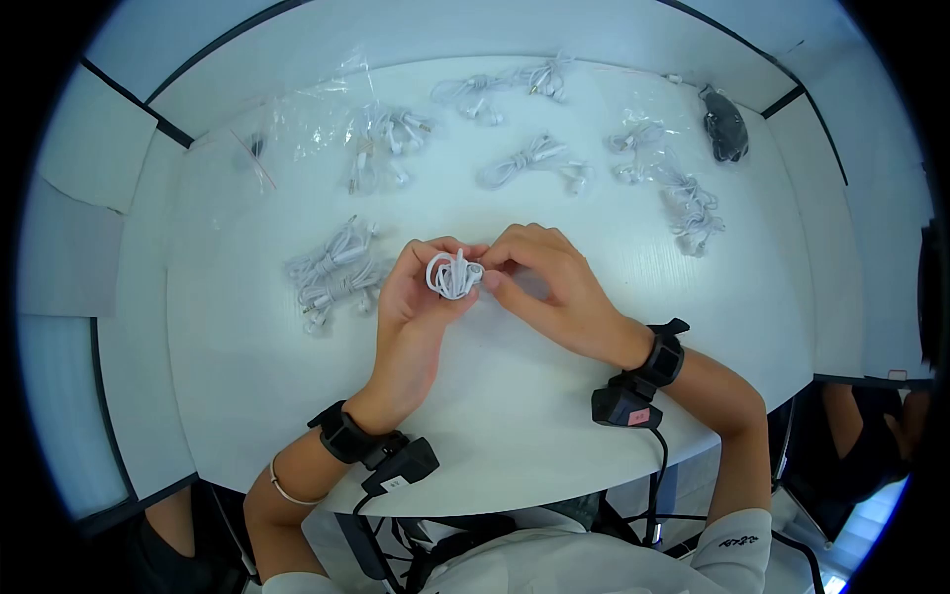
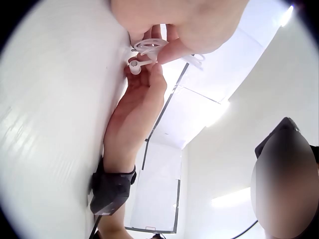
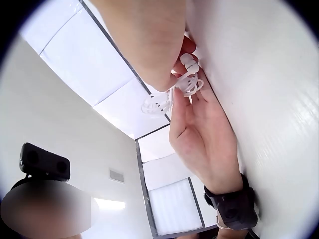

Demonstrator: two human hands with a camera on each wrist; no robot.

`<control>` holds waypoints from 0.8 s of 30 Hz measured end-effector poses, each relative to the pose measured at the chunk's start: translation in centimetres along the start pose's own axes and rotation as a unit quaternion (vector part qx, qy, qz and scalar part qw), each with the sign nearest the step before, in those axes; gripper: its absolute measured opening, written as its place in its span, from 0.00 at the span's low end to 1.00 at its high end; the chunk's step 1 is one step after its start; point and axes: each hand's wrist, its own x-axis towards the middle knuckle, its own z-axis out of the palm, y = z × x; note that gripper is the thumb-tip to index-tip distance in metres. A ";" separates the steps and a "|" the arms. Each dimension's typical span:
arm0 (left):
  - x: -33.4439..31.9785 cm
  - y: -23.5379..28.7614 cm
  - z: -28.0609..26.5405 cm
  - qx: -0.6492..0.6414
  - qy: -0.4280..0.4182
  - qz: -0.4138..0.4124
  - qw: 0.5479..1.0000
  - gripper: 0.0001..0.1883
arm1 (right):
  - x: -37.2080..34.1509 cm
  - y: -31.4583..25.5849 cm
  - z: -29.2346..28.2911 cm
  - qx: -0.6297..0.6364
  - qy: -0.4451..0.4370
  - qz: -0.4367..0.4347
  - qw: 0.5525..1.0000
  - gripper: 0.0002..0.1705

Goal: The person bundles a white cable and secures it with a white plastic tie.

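A looped bundle of white wired earphones (image 1: pixel 453 277) is held above the table near its middle. My left hand (image 1: pixel 404 297) grips the loops between its thumb and fingers. From the other side, my right hand (image 1: pixel 559 292) pinches the earphones close to the earbuds with thumb and fingertips. In the left wrist view an earbud (image 2: pixel 134 66) sticks out by the right fingertips. The right wrist view has earbuds (image 3: pixel 188 63) beside the coiled cable, with the left palm (image 3: pixel 207 134) turned toward the camera. Part of the cable is hidden behind the fingers.
Left of my hands lie tied earphone bundles (image 1: pixel 336 272) on the white table (image 1: pixel 554 416). More bundles (image 1: pixel 534 163) lie farther back, others (image 1: pixel 693 213) to the right. Clear plastic bags (image 1: pixel 317 114) lie back left. A black bagged item (image 1: pixel 725 129) sits back right, by low partitions (image 1: pixel 475 35).
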 end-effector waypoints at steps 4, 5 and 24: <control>0.0 -0.3 -0.1 0.029 -0.006 0.021 0.999 0.10 | -0.1 0.2 0.1 0.002 0.006 -0.004 1.000 0.05; 0.0 -0.3 -0.1 0.042 -0.009 0.031 0.999 0.10 | -0.1 0.2 0.1 0.001 0.004 -0.005 1.000 0.05; 0.0 0.6 0.9 0.077 -0.014 0.000 0.997 0.10 | -0.1 -0.4 -0.5 -0.021 0.074 -0.027 0.997 0.03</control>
